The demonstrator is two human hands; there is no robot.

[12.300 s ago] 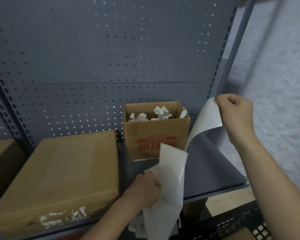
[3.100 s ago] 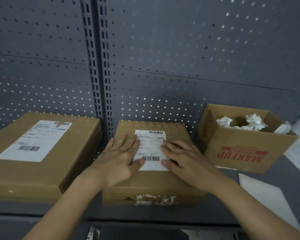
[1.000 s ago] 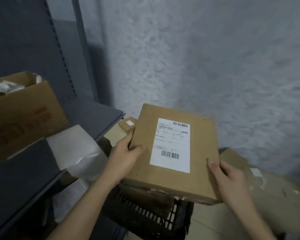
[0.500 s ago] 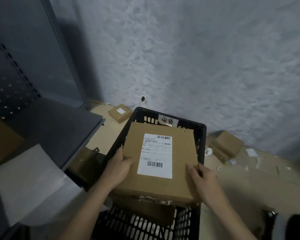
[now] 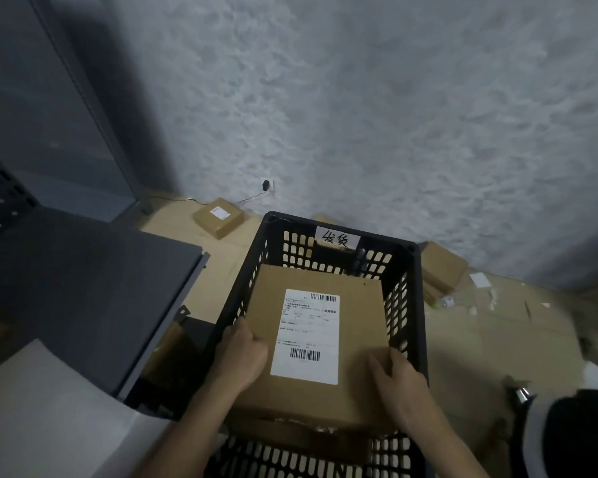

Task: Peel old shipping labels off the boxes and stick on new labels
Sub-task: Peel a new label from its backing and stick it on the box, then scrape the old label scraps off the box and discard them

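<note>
We judge the labelling of this box done: a clean white label lies flat on its top face, and the step in hand is setting the box down into the black crate. The left hand grips the box's left edge with its fingers curled round it, and the right hand holds the near right edge the same way, so both hands carry the box between them. The box sits inside the crate's walls, roughly level, with its far edge close to the wall that bears a handwritten tag.

Beneath it we see a strip of brown cardboard, probably another box already in the crate, though most of it is hidden. The next move calls for lowering the box onto that, letting go on both sides, and going back to the grey shelf for a box with an old label.
</note>
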